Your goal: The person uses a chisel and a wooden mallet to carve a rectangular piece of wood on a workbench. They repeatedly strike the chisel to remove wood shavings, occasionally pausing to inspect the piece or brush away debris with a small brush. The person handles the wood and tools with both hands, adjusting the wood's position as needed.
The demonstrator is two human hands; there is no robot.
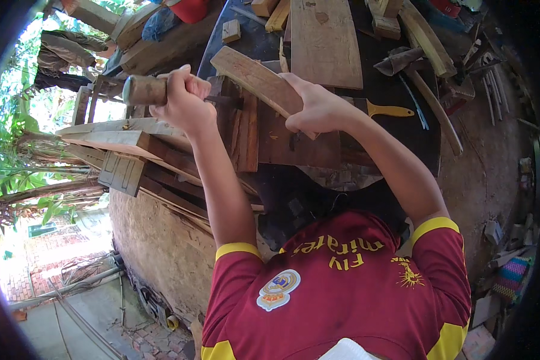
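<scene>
My left hand [186, 99] is closed round a tool with a cylindrical wooden handle [145, 90], held level with its capped end to the left; a dark part reaches right from the fist. My right hand [315, 108] grips a short light wooden bar [246, 75], slanting from upper left to lower right over a brown board [297, 156]. Upright wood strips [248, 135] lie between the hands on the dark bench top [405, 102]. A flat brush with a yellow handle [390, 111] rests just right of my right hand, partly hidden by it.
A wide plank [324, 42], small blocks [231, 31] and curved timber [426, 42] lie on the bench's far part. Long planks [114, 138] stick out leftward. Thin rods [495, 84] lean at right. Plants [18, 156] and brick paving [36, 258] show at left.
</scene>
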